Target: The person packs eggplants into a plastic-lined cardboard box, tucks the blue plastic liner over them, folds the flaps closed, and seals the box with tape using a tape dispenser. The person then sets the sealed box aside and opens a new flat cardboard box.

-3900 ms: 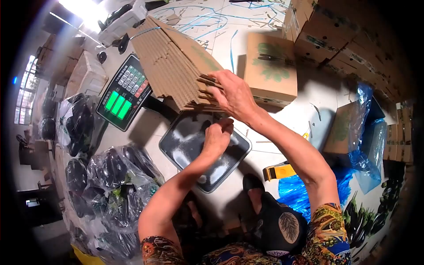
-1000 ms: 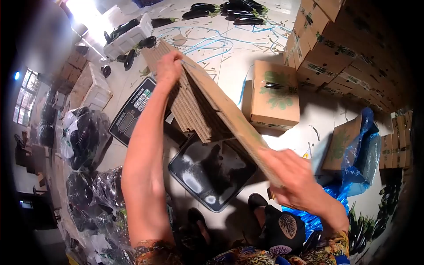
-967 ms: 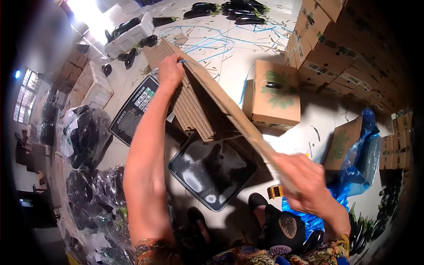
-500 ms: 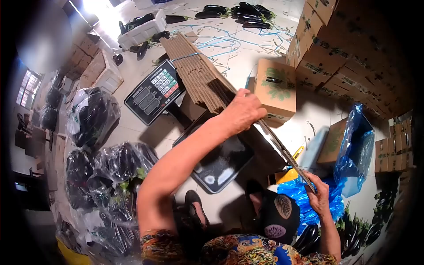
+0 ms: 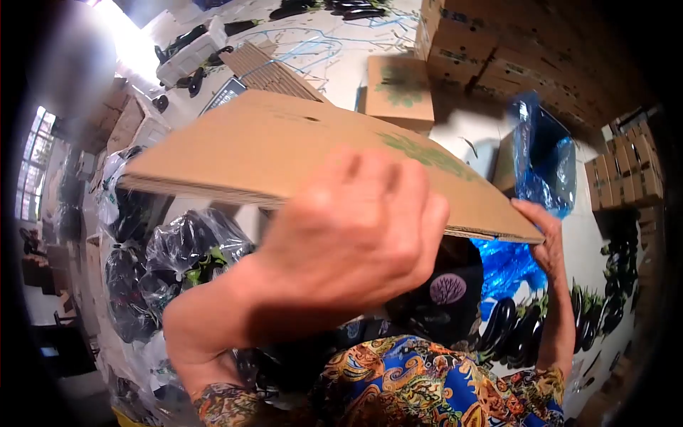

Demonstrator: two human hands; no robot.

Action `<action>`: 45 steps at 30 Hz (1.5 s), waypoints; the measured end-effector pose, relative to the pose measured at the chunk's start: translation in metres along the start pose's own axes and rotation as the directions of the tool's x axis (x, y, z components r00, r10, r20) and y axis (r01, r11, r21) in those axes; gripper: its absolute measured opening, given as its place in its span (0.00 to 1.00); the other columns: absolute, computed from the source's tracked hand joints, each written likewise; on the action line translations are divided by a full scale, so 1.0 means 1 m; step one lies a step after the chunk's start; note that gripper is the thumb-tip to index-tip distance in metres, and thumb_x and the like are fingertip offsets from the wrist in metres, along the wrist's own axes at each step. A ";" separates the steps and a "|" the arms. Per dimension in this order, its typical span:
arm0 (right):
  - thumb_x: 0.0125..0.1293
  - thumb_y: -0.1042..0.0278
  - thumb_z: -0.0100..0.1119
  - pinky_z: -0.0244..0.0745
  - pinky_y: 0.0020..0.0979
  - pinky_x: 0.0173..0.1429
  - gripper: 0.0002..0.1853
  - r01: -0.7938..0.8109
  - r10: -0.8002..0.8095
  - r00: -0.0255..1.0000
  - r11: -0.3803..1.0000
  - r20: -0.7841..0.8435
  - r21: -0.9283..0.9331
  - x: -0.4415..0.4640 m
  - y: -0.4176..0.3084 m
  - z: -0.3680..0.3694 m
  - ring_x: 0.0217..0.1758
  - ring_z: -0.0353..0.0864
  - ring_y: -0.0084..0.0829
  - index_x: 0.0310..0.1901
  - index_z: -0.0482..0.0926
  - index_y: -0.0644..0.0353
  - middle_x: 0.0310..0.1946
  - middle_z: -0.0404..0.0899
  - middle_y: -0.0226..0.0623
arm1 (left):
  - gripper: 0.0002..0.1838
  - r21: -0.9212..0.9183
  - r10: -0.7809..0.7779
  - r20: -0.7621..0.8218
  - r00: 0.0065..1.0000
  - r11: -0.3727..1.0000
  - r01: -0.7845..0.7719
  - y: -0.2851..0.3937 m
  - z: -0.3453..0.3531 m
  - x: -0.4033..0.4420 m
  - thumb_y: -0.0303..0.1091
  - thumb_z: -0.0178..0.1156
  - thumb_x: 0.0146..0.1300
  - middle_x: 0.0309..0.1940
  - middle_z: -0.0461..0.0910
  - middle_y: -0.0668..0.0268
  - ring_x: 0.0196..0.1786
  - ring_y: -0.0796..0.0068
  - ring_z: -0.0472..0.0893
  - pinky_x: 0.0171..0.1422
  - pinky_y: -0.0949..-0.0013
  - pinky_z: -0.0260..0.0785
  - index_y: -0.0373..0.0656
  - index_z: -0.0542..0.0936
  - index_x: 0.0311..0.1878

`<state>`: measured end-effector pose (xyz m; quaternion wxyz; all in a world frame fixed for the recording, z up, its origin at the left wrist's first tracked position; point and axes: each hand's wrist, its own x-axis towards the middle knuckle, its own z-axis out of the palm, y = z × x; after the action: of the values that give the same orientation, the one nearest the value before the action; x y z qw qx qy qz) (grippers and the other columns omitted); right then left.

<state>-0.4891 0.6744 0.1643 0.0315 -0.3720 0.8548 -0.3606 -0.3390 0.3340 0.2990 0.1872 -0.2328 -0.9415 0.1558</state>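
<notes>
A flattened cardboard box [image 5: 242, 146] with a green leafy print lies tilted across the view in front of my body. My left hand [image 5: 359, 224], large and slightly blurred, is closed at its near edge; the fingertips are hidden. At the right end my right hand [image 5: 544, 231] grips a corner of the cardboard, thumb on top. Behind it, part of a bundle of folded cardboard [image 5: 274, 71] shows, beside the scale display [image 5: 226, 95], which is mostly covered.
Bagged eggplants [image 5: 192, 242] stand at the left. A closed carton [image 5: 400, 89] sits beyond the cardboard, near stacked cartons [image 5: 498, 64]. To the right are a blue-lined box [image 5: 544, 153], blue plastic strips [image 5: 509, 267] and loose eggplants [image 5: 523, 327]. A white crate [image 5: 191, 62] is at the back.
The flattened box has come off the bundle and swung toward me, its printed face now showing. My left hand has moved nearer the camera. The right hand still holds its corner, slightly higher.
</notes>
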 end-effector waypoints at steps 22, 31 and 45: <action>0.69 0.45 0.56 0.75 0.50 0.50 0.30 0.228 -0.283 0.686 0.959 0.670 0.171 0.015 -0.136 0.077 0.48 0.79 0.56 0.62 0.69 0.60 0.45 0.80 0.54 | 0.10 -0.238 -0.277 0.156 0.948 0.921 0.308 -0.056 0.084 -0.136 0.26 0.65 0.47 0.30 0.76 0.70 0.42 0.67 0.77 0.52 0.62 0.65 0.48 0.77 0.33; 0.65 0.33 0.55 0.77 0.32 0.39 0.50 -0.479 -0.138 0.400 0.811 0.906 0.335 0.060 -0.150 0.100 0.38 0.79 0.34 0.77 0.50 0.60 0.49 0.76 0.51 | 0.16 -0.492 -0.508 -0.018 0.861 0.754 0.435 -0.054 0.126 -0.155 0.20 0.54 0.45 0.44 0.78 0.65 0.63 0.56 0.72 0.71 0.55 0.54 0.45 0.77 0.40; 0.72 0.33 0.40 0.52 0.38 0.78 0.43 -0.219 -0.180 0.658 0.884 0.731 0.414 0.064 -0.177 0.179 0.75 0.59 0.47 0.72 0.59 0.67 0.72 0.61 0.53 | 0.41 -0.775 -0.984 0.035 0.177 0.085 0.626 -0.073 0.155 -0.186 0.50 0.66 0.62 0.61 0.70 0.52 0.63 0.59 0.70 0.68 0.59 0.63 0.38 0.61 0.71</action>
<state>-0.3693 0.4441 0.1591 0.4745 -0.4586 0.6549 -0.3684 -0.2798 0.1483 0.1386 0.3889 0.2862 -0.7874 -0.3832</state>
